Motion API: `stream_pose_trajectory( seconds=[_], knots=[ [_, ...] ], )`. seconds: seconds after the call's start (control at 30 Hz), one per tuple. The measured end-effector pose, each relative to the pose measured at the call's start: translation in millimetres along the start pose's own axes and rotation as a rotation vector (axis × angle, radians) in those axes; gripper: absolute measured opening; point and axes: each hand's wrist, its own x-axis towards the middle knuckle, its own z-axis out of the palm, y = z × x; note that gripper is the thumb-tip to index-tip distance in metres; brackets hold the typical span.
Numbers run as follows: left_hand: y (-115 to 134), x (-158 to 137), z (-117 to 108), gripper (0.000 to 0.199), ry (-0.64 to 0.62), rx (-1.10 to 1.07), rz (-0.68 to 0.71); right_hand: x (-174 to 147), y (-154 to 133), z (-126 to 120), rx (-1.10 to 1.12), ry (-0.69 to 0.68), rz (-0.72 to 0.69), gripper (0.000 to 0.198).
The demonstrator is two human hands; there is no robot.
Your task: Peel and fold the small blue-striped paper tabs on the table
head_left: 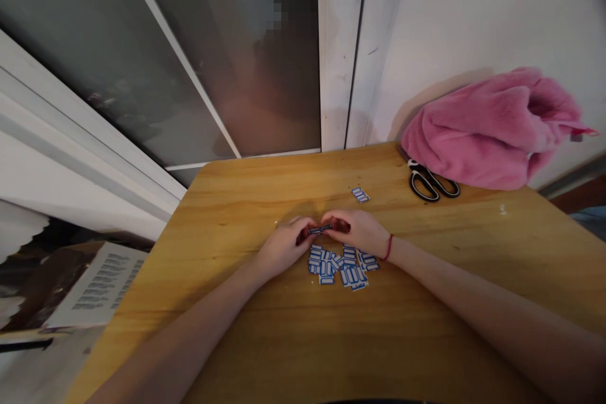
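Note:
Between the fingertips of both my hands is a small blue-and-white label piece, seen nearly edge-on. My left hand pinches its left end, and my right hand, with a red string at the wrist, pinches the right end. Just below the hands lies a loose pile of similar blue-bordered labels, overlapping one another on the wooden table. One more label piece lies apart, beyond my right hand. Print on the labels is too small to read.
Black-handled scissors lie at the back right, their blades under a pink plush cloth leaning on the wall. A frosted glass door stands behind the table. At lower left, a cardboard box bears a printed sheet.

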Motion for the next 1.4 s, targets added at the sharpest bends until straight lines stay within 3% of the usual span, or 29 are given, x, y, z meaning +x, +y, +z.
stream_pose_trajectory(
  seconds=[0.5, 0.67, 0.97, 1.4],
  knots=[
    [-1.7, -1.9, 1.2, 0.016, 0.009, -0.005, 0.041, -3.8, 0.9, 2.6, -0.209, 0.034, -0.148, 0.018],
    [0.6, -3.0, 1.9, 0.014, -0.003, 0.112, 0.128, -5.5, -0.2, 4.1, -0.346, 0.022, -0.188, 0.019],
    [3.5, -5.3, 4.9, 0.019, -0.014, 0.281, 0.132, -6.8, -3.4, 4.9, -0.496, -0.047, -0.237, 0.022],
    [-0.3, -4.8, 4.2, 0.018, 0.063, 0.048, 0.021, -4.3, 1.4, 1.8, -0.231, 0.082, -0.108, 0.013]
  ],
)
